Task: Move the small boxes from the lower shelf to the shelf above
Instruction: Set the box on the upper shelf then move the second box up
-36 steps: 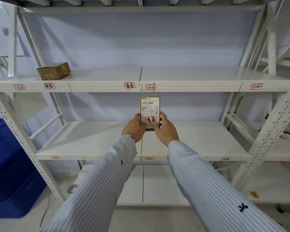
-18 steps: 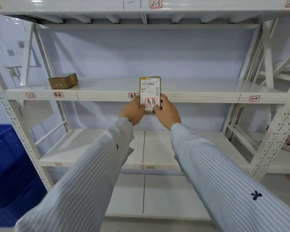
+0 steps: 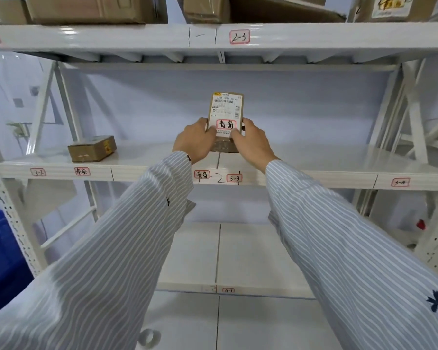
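Now small box [image 3: 225, 114] between both hands [image 3: 223, 140].

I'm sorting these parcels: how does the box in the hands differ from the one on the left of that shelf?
The held box is gripped by the left hand and right hand; the left box rests on the shelf untouched.
The held box shows a white printed label with a red-framed tag; the left box shows plain cardboard and a small yellow patch.
The held box looks long and narrow, the left box squat.
Both are small brown cardboard boxes.
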